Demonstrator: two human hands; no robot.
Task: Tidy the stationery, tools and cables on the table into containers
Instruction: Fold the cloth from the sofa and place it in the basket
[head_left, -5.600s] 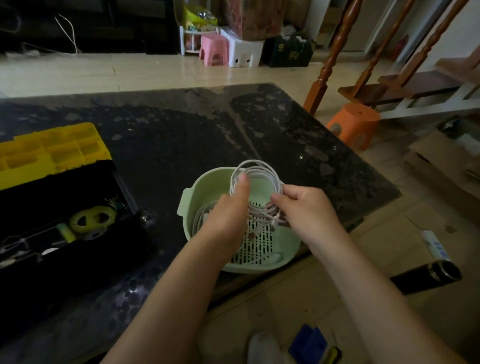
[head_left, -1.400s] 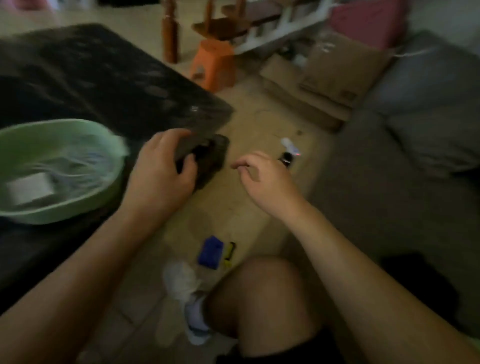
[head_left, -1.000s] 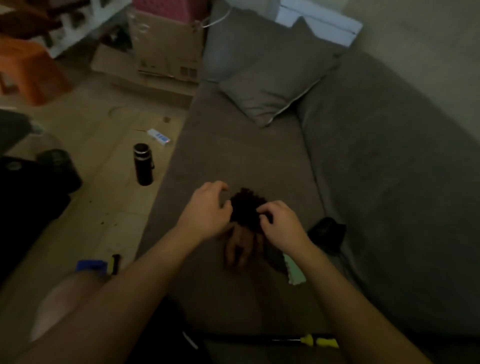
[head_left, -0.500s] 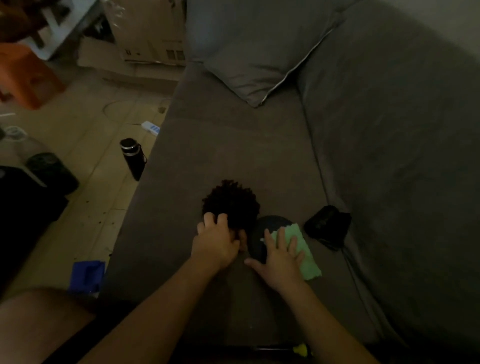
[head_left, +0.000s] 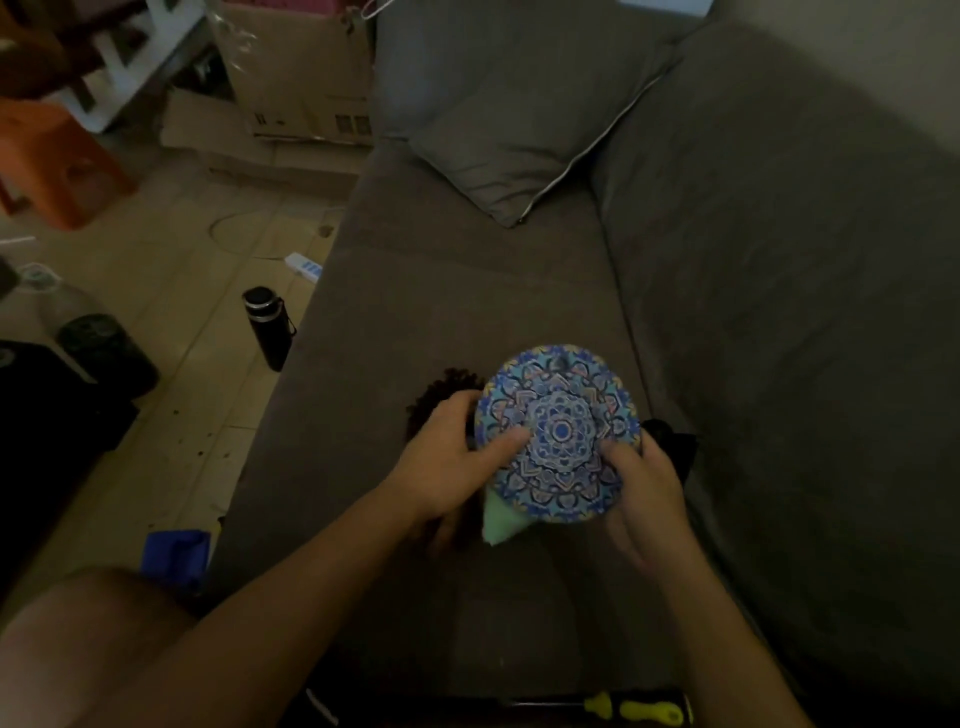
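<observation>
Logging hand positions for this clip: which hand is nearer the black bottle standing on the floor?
Left. The left hand grips the patterned disc on the side facing the black bottle; the right hand holds the opposite edge, farther away.

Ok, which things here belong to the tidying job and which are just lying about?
Job: mandala-patterned disc held by left hand and right hand; green sheet under it; yellow-handled screwdriver.
Lying about: black flask, white power strip, grey cushion, cardboard box, orange stool.
</observation>
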